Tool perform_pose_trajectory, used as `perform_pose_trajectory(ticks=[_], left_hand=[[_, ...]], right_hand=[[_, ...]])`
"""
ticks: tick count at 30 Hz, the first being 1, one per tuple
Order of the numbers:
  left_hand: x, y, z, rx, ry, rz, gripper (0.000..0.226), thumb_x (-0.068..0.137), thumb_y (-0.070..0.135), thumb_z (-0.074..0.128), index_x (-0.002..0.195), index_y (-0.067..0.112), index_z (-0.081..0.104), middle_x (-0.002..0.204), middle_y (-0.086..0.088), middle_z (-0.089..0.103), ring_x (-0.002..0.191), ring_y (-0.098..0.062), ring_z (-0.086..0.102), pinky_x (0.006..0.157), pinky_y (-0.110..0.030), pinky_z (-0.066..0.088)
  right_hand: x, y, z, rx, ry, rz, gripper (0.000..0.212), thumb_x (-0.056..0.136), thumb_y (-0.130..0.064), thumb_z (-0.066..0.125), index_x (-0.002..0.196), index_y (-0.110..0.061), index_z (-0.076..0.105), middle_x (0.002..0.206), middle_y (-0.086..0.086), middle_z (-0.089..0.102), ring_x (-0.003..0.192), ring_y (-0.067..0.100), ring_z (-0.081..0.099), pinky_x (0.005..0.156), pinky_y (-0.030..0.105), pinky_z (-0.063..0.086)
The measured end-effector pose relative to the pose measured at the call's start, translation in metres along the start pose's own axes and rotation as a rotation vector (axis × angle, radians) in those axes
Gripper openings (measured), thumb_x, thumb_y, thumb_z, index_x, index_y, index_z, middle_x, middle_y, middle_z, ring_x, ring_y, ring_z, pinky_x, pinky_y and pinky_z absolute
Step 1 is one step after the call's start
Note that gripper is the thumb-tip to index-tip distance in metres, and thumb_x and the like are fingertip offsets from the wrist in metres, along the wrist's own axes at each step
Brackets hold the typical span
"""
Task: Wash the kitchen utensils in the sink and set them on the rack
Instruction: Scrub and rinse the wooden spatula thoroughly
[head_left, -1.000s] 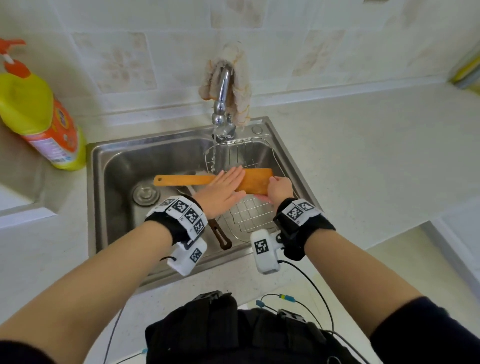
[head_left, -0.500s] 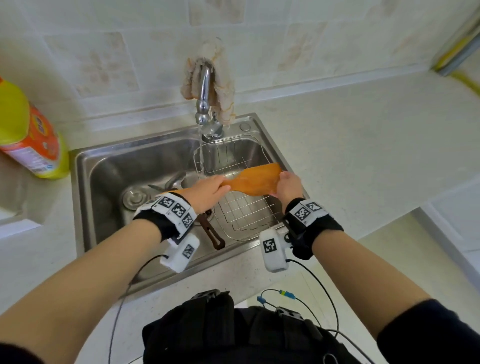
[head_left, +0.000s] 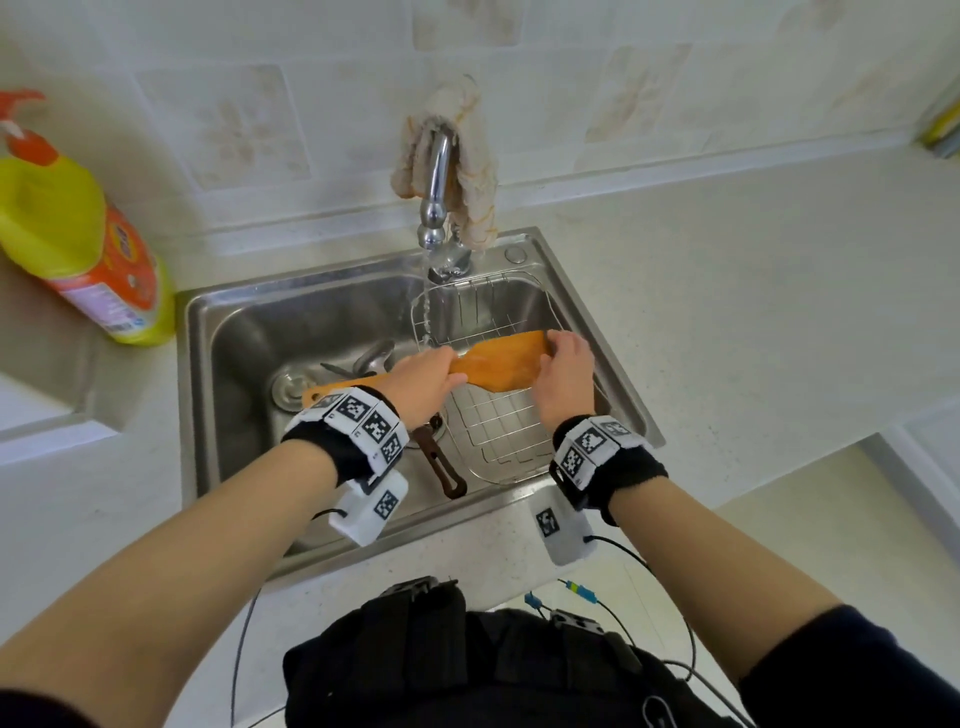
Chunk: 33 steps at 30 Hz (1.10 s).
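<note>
Switching from flat rubbing, the left hand (head_left: 422, 383) now curls round the neck of the wooden spatula (head_left: 503, 357) and the right hand (head_left: 565, 378) pinches its blade tip, over the rack (head_left: 500, 441) at 3 o'clock in the sink (head_left: 244, 358), so racking looks close.

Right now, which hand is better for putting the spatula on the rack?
Probably the right hand: it holds the spatula by the blade, just above the rack. The left hand grips the handle further left, at the rack's edge over the sink.
</note>
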<state>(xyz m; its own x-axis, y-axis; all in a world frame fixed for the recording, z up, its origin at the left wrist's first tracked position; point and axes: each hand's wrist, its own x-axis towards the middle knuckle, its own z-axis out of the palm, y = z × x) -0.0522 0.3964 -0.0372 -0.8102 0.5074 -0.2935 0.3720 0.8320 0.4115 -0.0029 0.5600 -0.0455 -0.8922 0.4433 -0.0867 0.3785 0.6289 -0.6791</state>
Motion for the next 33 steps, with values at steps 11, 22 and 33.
perform_pose_trajectory(ticks=[11, 22, 33], left_hand=[[-0.008, 0.006, 0.004, 0.056, 0.043, -0.015, 0.023, 0.094, 0.017, 0.049, 0.116, 0.011, 0.050, 0.109, -0.004, 0.059, 0.096, -0.018, 0.057, 0.090, -0.031, 0.045], [-0.014, 0.008, -0.005, 0.036, 0.149, 0.003, 0.018, 0.094, 0.015, 0.050, 0.112, 0.012, 0.053, 0.109, -0.003, 0.061, 0.100, -0.020, 0.057, 0.095, -0.039, 0.043], [-0.021, 0.014, -0.005, -0.100, 0.067, 0.001, 0.020, 0.095, 0.018, 0.048, 0.112, 0.008, 0.052, 0.100, 0.000, 0.052, 0.098, -0.018, 0.054, 0.085, -0.027, 0.038]], right_hand=[[-0.021, -0.003, 0.023, -0.431, -0.225, -0.569, 0.064, 0.099, -0.043, 0.021, 0.149, -0.004, 0.012, 0.157, 0.012, 0.009, 0.146, 0.025, 0.003, 0.120, 0.040, 0.008], [-0.032, -0.020, 0.015, 0.041, -0.386, -0.606, 0.058, 0.100, -0.029, 0.034, 0.149, -0.010, 0.010, 0.154, 0.013, 0.020, 0.141, 0.016, 0.022, 0.116, 0.034, 0.025], [-0.016, -0.010, 0.009, -0.089, -0.191, -0.583, 0.042, 0.098, -0.017, 0.042, 0.137, -0.006, 0.039, 0.145, 0.010, 0.039, 0.137, 0.024, 0.032, 0.116, 0.041, 0.022]])
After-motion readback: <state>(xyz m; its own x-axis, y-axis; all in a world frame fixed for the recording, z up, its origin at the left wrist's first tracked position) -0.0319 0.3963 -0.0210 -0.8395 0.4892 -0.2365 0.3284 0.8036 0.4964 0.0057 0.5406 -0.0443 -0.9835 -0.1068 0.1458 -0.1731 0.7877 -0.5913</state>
